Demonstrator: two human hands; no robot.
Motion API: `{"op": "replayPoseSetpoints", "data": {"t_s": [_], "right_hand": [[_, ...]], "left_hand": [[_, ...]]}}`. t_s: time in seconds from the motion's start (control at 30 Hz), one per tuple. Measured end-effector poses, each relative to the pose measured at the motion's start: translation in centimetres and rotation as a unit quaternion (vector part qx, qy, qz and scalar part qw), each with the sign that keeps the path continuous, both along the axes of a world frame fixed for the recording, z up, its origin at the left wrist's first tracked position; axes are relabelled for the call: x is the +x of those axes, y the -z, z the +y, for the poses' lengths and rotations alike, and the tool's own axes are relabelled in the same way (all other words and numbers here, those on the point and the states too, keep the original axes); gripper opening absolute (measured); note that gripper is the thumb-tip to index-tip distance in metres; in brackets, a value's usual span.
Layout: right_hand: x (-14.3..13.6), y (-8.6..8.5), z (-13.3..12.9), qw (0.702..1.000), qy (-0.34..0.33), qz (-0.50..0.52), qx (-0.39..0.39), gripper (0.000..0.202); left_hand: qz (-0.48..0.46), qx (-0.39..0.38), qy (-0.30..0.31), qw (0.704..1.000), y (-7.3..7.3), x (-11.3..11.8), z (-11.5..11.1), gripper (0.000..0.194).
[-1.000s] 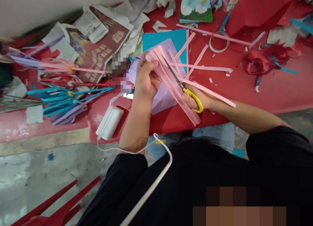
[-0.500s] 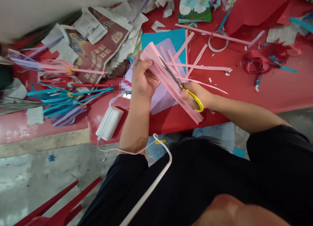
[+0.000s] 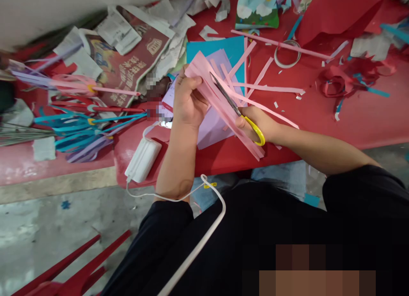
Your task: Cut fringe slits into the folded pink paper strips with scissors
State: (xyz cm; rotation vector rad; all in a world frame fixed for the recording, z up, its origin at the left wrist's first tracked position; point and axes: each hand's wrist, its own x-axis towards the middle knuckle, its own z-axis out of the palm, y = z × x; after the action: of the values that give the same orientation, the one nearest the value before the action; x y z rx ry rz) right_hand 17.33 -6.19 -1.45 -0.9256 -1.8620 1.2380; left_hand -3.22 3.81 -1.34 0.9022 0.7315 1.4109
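Left hand (image 3: 190,100) — clamped on long pink paper sheet (image 3: 223,111) | right hand (image 3: 261,119) — closed round yellow-handled metal scissors (image 3: 234,107), blades along sheet

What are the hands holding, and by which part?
The left hand holds pink paper near its upper end; the right hand holds scissors by the yellow handle.

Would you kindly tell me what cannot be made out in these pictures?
In the head view:
Left hand: fingers partly hidden behind pink paper.
Teal sheet: lower part covered by purple sheet.
Red sheet: cut off by top edge.
Newspaper scrap: print too small.
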Motion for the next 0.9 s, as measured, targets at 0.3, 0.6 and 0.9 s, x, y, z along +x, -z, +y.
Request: {"op": "replayPoseSetpoints", "data": {"t_s": [0.3, 0.6, 0.9], "right_hand": [[0.0, -1.0, 0.1, 0.999, 0.028, -0.025, 0.002, 0.085], [0.3, -0.3, 0.8, 0.998, 0.031, -0.05, 0.028, 0.084], [0.4, -0.2, 0.7, 0.997, 0.034, -0.064, 0.006, 0.086]], "left_hand": [[0.026, 0.091, -0.009, 0.995, -1.3, 0.1, -0.6, 0.031], [0.018, 0.147, -0.051, 0.988, -0.7, 0.6, -0.3, 0.031], [0.116, 0.128, -0.115, 0.978, -1.9, 0.6, -1.1, 0.031]]}}
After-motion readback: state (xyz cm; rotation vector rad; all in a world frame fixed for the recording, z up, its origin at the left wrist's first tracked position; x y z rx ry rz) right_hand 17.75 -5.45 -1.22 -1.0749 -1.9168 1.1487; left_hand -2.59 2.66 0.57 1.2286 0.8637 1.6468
